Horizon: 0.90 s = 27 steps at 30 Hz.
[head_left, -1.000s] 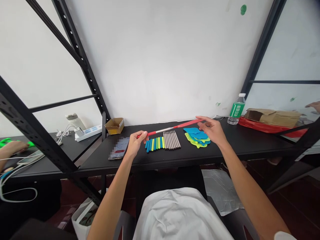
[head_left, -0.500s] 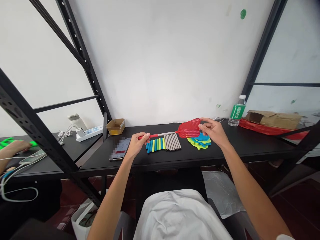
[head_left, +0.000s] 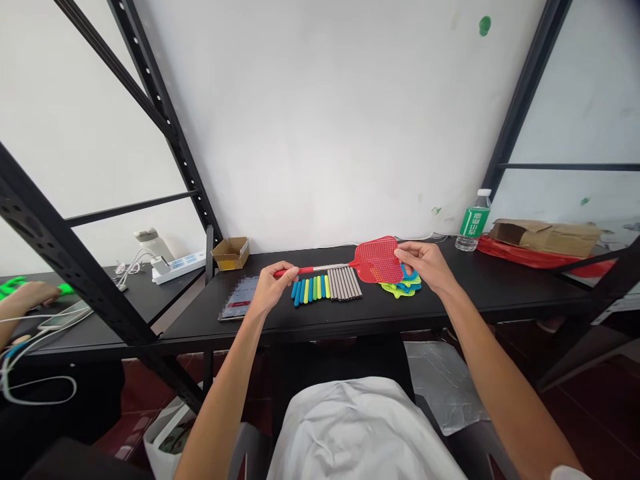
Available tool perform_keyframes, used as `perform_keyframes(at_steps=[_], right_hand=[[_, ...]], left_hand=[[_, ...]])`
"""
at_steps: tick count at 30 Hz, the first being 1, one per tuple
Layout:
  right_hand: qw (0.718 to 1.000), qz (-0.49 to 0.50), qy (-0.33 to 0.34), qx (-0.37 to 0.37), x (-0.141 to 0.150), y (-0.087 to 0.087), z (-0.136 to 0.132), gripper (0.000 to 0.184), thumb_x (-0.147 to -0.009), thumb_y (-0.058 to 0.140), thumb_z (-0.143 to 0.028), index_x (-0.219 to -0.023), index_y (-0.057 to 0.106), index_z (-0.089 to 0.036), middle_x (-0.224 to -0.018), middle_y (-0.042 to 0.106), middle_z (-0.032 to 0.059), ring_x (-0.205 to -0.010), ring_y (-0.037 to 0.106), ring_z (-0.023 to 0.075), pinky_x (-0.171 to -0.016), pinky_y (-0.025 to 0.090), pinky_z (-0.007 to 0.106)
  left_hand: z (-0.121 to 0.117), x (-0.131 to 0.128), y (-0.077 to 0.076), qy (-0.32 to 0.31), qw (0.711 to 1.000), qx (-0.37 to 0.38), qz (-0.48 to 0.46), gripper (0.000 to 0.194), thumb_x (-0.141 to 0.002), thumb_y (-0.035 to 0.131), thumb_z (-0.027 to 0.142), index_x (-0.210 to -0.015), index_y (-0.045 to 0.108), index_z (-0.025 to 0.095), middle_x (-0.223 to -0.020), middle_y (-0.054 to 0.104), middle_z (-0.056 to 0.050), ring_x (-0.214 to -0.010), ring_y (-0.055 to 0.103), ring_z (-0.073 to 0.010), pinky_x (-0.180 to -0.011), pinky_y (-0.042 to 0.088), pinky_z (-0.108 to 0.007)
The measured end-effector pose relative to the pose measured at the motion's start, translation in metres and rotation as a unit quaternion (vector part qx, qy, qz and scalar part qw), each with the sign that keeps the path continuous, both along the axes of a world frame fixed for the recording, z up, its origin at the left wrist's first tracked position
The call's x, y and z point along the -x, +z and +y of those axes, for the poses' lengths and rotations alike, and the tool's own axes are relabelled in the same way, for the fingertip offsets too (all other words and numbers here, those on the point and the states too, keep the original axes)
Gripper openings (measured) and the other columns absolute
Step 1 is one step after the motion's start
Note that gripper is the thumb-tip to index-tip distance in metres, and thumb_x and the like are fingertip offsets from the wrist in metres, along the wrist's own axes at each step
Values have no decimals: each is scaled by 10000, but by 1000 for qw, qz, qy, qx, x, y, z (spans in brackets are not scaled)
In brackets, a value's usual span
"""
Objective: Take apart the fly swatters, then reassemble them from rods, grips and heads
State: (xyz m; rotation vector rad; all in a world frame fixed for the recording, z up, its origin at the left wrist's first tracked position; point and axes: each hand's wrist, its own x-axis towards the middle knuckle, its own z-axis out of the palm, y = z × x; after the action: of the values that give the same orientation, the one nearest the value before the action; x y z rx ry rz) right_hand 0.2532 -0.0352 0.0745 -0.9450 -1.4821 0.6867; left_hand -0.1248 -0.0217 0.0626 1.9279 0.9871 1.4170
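Note:
A red fly swatter [head_left: 379,259] with a metal shaft is held level above the table between my two hands. My left hand [head_left: 276,283] is closed round its red handle. At the other end, my right hand [head_left: 425,265] pinches the edge of the perforated head, whose flat face is turned towards me. Below the shaft lies a row of blue and yellow-green handles [head_left: 311,290], with several grey metal tubes [head_left: 344,285] side by side at its right. A pile of blue and yellow-green swatter heads [head_left: 400,289] is partly hidden behind the red head and my right hand.
A tablet [head_left: 239,298] and a small open cardboard box [head_left: 231,254] are at the left. A water bottle [head_left: 473,222] and a flattened carton [head_left: 547,235] on red plastic stand at the right. Beyond the black rack post, another person's hand [head_left: 36,295] is near a green object.
The swatter's head has turned from a slant to facing me more squarely. My right hand has shifted slightly left and down; both hands keep their hold.

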Motion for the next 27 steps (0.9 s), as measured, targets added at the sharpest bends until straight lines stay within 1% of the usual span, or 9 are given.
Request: perform_keyframes(at_steps=[3, 5, 8, 10, 15, 18, 21, 24, 27], right_hand=[[1000, 8, 8, 10, 0, 1, -2, 407, -766, 774, -531, -887, 708, -148, -596, 590, 5, -436, 457, 102, -426, 381, 232], [999, 22, 18, 20, 0, 1, -1, 388, -788, 754, -537, -892, 692, -168, -616, 621, 12, -475, 523, 131, -448, 419, 236], [999, 29, 26, 32, 0, -1, 2, 389, -807, 728, -554, -924, 680, -186, -733, 696, 43, -609, 646, 197, -526, 498, 266], [999, 17, 23, 36, 0, -2, 3, 402, -813, 721, -561, -966, 690, -190, -757, 711, 46, -629, 663, 212, -545, 516, 282], [1000, -5, 8, 4, -2, 2, -1, 499, -872, 665, -554, -1235, 689, -213, -821, 731, 55, -671, 661, 216, -568, 525, 301], [999, -30, -15, -35, -2, 6, -7, 551, -898, 646, -529, -1375, 615, -256, -967, 742, 66, -629, 623, 180, -518, 485, 281], [996, -62, -12, -56, -1, 8, -10, 512, -888, 669, -496, -1338, 652, -252, -1103, 718, 85, -668, 631, 181, -506, 470, 276], [992, -91, -11, -83, 1, 6, -8, 426, -886, 674, -465, -1240, 716, -231, -1110, 709, 93, -743, 650, 207, -550, 491, 293], [986, -118, -38, -116, 1, 4, -5, 374, -911, 639, -476, -1194, 738, -253, -1246, 651, 95, -834, 655, 219, -577, 504, 297]], left_hand=[[-1, -1, 0, -15, 1000, 3, 5, 284, -861, 679, 435, -820, 672, 154, -719, 617, -36, -627, 475, -131, -595, 379, -244], [-1, -2, -1, -28, 1000, 9, -1, 262, -835, 713, 418, -866, 674, 161, -712, 588, -15, -613, 465, -121, -576, 367, -234], [-2, -4, -2, -42, 999, 21, -16, 265, -809, 742, 407, -902, 677, 168, -699, 560, -1, -602, 473, -118, -566, 371, -232], [-3, -4, 0, -45, 998, 30, -20, 264, -806, 746, 402, -903, 682, 166, -718, 576, -8, -609, 489, -120, -577, 388, -238], [-5, -3, 4, -47, 997, 30, -61, 253, -820, 736, 390, -891, 687, 152, -738, 625, -33, -603, 492, -114, -604, 420, -250], [-4, -3, 4, -64, 992, 36, -100, 247, -849, 710, 392, -873, 685, 147, -703, 622, -35, -587, 488, -111, -597, 423, -249], [-3, -3, 3, -65, 991, 42, -109, 257, -858, 704, 401, -861, 688, 144, -697, 625, -40, -586, 491, -113, -585, 420, -247], [-3, -4, 3, -61, 991, 43, -110, 278, -861, 698, 420, -856, 689, 142, -682, 620, -40, -586, 490, -117, -579, 420, -250], [-3, -5, 3, -57, 991, 47, -108, 288, -862, 697, 432, -854, 691, 144, -660, 616, -34, -582, 496, -120, -579, 422, -250]])
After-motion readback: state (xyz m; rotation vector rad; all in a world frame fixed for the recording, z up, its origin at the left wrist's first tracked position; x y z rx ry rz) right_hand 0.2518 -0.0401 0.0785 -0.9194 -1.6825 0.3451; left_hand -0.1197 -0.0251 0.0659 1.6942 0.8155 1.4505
